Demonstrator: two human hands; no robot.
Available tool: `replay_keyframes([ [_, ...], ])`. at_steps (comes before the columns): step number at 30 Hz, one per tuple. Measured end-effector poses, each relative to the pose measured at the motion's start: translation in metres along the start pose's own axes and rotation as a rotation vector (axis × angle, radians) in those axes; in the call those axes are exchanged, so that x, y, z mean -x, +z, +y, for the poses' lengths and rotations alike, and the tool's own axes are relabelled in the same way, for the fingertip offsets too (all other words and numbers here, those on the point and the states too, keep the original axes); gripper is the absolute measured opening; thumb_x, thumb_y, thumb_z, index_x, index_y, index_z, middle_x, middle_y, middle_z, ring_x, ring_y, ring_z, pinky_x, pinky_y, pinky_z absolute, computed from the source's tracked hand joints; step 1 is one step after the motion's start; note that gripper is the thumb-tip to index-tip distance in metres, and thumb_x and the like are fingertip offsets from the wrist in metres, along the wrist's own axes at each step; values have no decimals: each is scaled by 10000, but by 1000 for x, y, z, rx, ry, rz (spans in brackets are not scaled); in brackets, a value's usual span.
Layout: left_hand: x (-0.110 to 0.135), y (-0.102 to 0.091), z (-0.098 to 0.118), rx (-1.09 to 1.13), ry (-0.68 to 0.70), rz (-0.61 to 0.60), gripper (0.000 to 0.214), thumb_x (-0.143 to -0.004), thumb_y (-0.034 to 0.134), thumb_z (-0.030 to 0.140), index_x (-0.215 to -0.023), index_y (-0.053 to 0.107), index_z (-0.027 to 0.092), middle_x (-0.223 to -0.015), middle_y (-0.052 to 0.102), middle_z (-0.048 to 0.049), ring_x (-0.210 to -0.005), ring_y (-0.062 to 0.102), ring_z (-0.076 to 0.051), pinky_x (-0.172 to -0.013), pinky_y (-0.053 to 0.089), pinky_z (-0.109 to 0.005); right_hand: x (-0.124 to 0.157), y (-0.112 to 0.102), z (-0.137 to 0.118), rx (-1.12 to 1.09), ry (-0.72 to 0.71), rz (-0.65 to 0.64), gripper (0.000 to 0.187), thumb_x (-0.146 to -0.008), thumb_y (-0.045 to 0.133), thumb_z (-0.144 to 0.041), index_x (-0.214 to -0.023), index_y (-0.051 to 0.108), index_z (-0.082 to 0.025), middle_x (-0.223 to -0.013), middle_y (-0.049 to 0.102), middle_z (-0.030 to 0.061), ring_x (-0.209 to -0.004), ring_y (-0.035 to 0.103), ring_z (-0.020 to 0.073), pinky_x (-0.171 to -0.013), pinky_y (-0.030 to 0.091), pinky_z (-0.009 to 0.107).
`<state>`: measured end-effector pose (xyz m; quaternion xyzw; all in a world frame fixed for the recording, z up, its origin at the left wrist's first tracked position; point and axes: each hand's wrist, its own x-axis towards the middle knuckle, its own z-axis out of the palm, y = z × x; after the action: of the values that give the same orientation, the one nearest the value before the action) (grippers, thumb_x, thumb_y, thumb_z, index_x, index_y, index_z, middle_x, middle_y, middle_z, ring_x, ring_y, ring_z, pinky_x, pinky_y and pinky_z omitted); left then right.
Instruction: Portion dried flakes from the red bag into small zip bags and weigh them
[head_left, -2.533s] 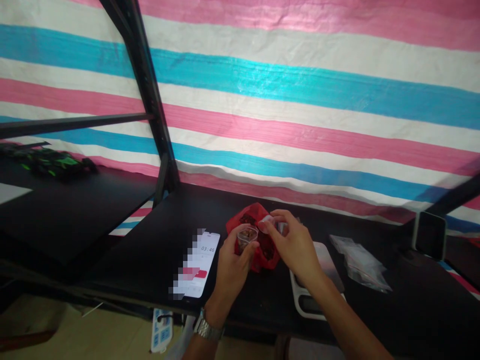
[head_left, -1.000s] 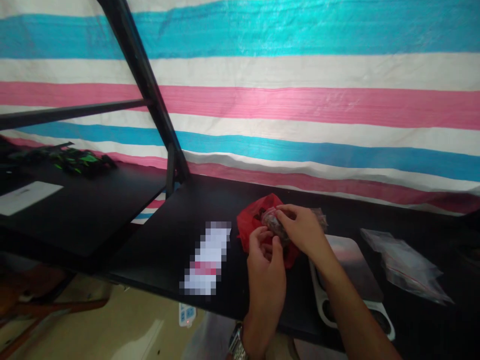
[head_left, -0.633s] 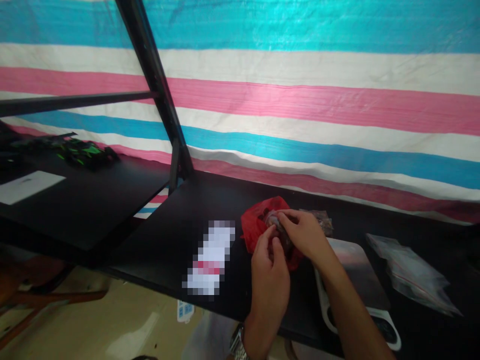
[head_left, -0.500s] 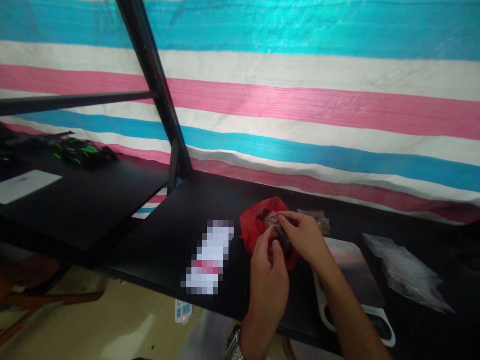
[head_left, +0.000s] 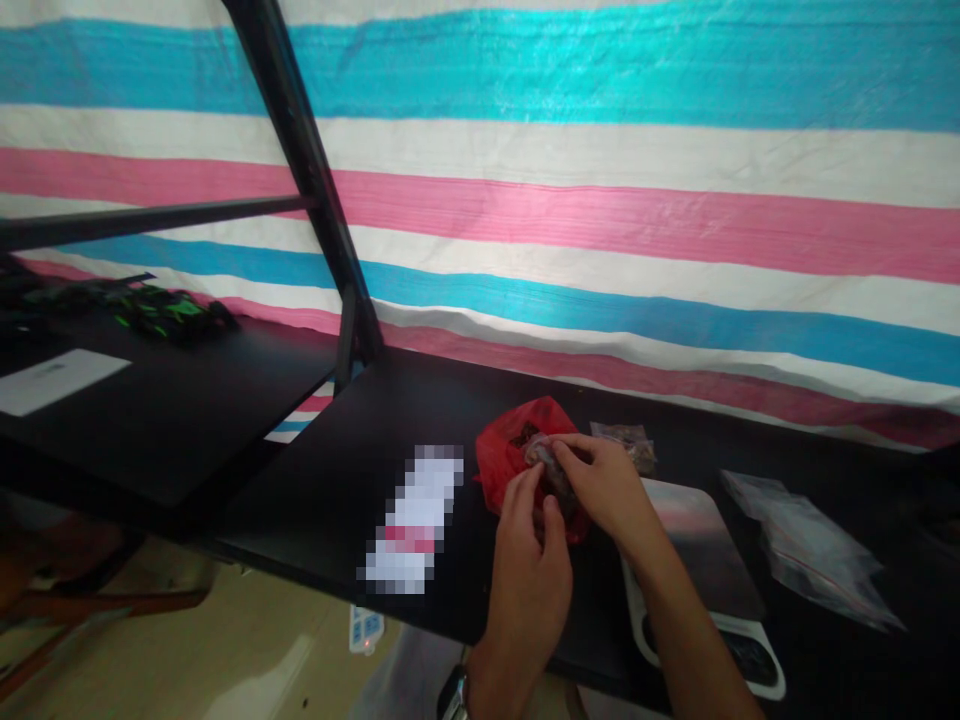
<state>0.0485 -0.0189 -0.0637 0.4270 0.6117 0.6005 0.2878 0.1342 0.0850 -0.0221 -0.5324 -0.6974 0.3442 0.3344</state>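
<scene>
Both hands meet over a red plastic bag (head_left: 504, 460) on the black table (head_left: 360, 470). My left hand (head_left: 529, 570) and my right hand (head_left: 604, 485) pinch a small clear bag of dark brown pieces (head_left: 551, 470) between their fingertips, just above the red bag. A wristwatch (head_left: 454, 695) shows on my left wrist. Another small filled clear bag (head_left: 626, 440) lies behind my right hand.
A phone (head_left: 412, 520) with a blurred screen lies left of the red bag. A white kitchen scale (head_left: 697, 560) sits under my right forearm. Empty clear bags (head_left: 806, 545) lie at the right. A black metal frame post (head_left: 315, 200) rises at the left, against a striped tarp.
Earlier my left hand held a small clear cup with brown pieces; now both hands pinch a small filled clear bag. The view has shifted slightly.
</scene>
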Motion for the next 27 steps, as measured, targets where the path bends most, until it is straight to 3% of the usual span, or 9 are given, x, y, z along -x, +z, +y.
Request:
replay_keyframes([
  [4,0,3,-3,22,-30,-35,423,-1046,504,247,-1447,633,201,-1530,638,-139,-1446,584,-279,-1235,453,-499,1,4,-2,11,-22,47,297,-903,600,-299,-958,882,-227,-970,855,74,-916,796,279,-902,588,389],
  [9,-3,6,-6,60,-43,-13,372,-1047,492,259,-1373,663,209,-1467,672,-135,-1395,621,-278,-1219,465,-512,1,0,-1,-46,12,61,251,-841,650,-277,-937,873,-215,-960,851,87,-902,789,280,-885,593,401],
  [17,-10,7,-6,177,-116,68,363,-1031,558,385,-1325,645,192,-1309,752,-142,-1220,726,-281,-1097,563,-487,15,-5,2,-507,4,91,235,-779,759,-395,-923,797,-213,-964,838,85,-908,781,271,-877,606,404],
  [23,-16,-1,1,185,-41,56,367,-1032,549,417,-1285,722,214,-1302,781,-105,-1210,738,-270,-1085,570,-450,32,1,4,-570,-7,68,282,-816,769,-460,-961,774,-219,-964,824,79,-876,767,257,-822,611,383],
  [27,-20,-5,5,93,135,98,258,-1030,578,359,-1134,785,246,-1208,806,-64,-1134,750,-231,-1016,589,-379,43,-9,6,-527,-64,-13,312,-869,728,-432,-1088,796,-220,-1080,823,81,-1026,766,261,-980,581,401],
])
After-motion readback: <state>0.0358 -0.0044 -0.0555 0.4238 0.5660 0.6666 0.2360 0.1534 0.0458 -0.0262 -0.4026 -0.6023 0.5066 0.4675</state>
